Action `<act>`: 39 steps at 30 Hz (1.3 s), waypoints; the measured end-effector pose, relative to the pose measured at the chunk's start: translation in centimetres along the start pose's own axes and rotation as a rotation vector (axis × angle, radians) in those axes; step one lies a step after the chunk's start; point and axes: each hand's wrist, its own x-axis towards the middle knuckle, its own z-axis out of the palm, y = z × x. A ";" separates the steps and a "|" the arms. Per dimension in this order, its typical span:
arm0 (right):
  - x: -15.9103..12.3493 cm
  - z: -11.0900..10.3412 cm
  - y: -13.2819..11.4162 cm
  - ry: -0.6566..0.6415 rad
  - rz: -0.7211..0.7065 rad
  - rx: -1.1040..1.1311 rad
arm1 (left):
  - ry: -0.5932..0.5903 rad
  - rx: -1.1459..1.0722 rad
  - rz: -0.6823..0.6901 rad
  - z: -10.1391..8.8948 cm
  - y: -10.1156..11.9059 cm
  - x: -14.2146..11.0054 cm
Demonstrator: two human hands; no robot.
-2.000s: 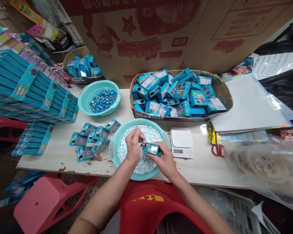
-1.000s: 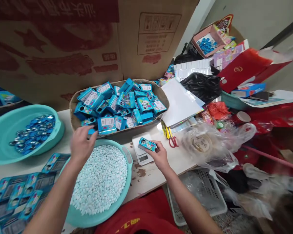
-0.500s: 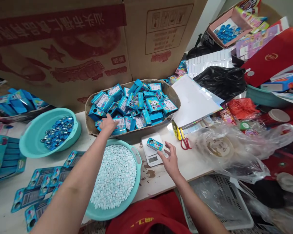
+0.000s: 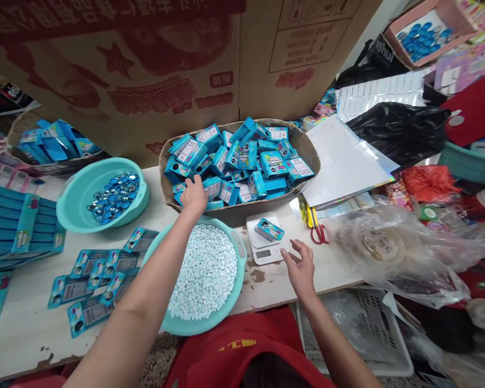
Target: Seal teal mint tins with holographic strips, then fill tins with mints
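- Left grip (image 4: 194,195) is in at the near left of the carton (image 4: 315,166), fingers curled over blue boxes (image 4: 242,155); can't tell whether it has one!
- Right grip (image 4: 300,265) hangs wide, fingers spread, nothing in it, just beside the scale (image 4: 262,255).
- And there's a single box (image 4: 269,230), lying askew on that scale!
- White sweets (image 4: 208,272) fill a basin (image 4: 194,327) under the left forearm.
- Further out on the desk (image 4: 262,293): packs (image 4: 75,289) lie left, scissors (image 4: 318,233) right.
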 end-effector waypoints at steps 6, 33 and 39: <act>-0.7 -0.2 -2.2 0.061 -0.059 0.020 | 0.255 -0.296 0.148 -1.2 -1.1 -2.9; -6.5 0.2 -3.9 -0.306 0.303 0.375 | -0.432 -0.500 0.193 7.1 -10.7 -16.9; -6.4 -1.4 -2.8 -0.199 0.339 0.396 | -0.505 -1.328 -0.300 5.4 -12.1 -15.6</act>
